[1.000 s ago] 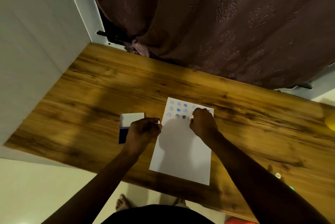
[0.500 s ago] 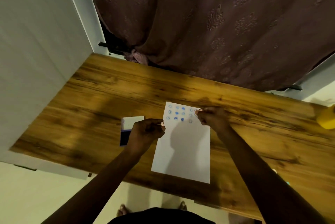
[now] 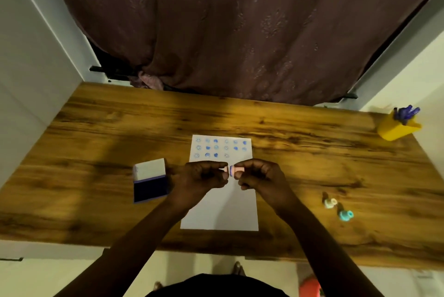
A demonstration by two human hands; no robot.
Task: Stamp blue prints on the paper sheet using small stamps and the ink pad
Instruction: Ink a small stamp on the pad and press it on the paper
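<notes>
A white paper sheet [image 3: 219, 210] lies on the wooden table [image 3: 300, 152], with several blue prints [image 3: 216, 147] in rows across its top. An open ink pad [image 3: 150, 187], dark blue with a white lid, sits left of the sheet. My right hand [image 3: 260, 175] pinches a small pink stamp [image 3: 234, 170] sideways above the sheet, its blue inked face pointing left. My left hand [image 3: 204, 176] faces it, fingertips closed on a small pink piece at the stamp's face; what that piece is I cannot tell.
Two loose small stamps, one cream [image 3: 329, 202] and one teal [image 3: 346, 215], lie on the table to the right. A yellow holder with blue pens [image 3: 398, 126] stands at the far right corner. A dark curtain [image 3: 228, 27] hangs behind the table.
My right hand has lifted the pink stamp off the top rows and drawn it back toward me over the sheet. My left hand has moved right to meet it. The camera has tilted.
</notes>
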